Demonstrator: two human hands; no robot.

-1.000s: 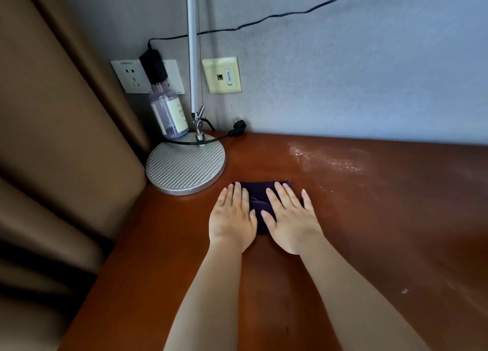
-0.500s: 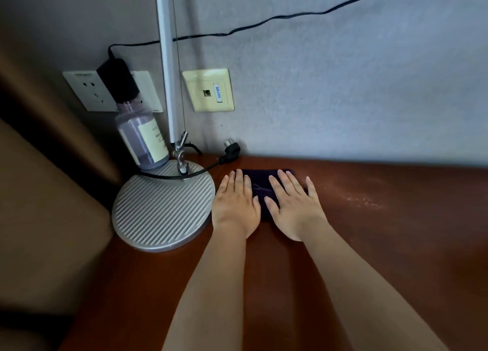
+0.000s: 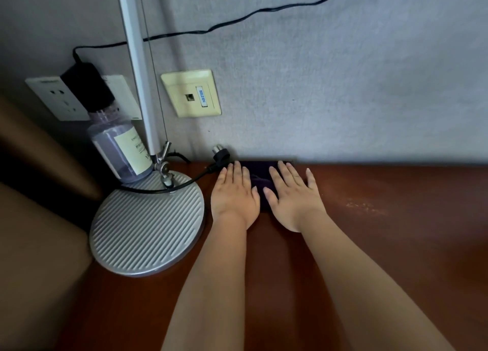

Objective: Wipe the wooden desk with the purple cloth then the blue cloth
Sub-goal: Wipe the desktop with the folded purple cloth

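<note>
- Together, the left hand (image 3: 235,195) and right hand (image 3: 291,197) lay flat, fingers straight, pressing the purple cloth (image 3: 260,177) against the counter (image 3: 383,245), probably to spread the pressure.
- Its far edge sat at the wall, just beside the lamp base (image 3: 146,226), likely to reach the back strip.
- No blue cloth showed.

Premises read as a bedroom or hotel-type room: a wooden desk (image 3: 396,245) set against a grey textured wall (image 3: 343,73), a lamp (image 3: 148,224) at its left edge, a socket (image 3: 58,100) and data port (image 3: 191,93) above, and tan upholstery (image 3: 34,245) alongside.
</note>
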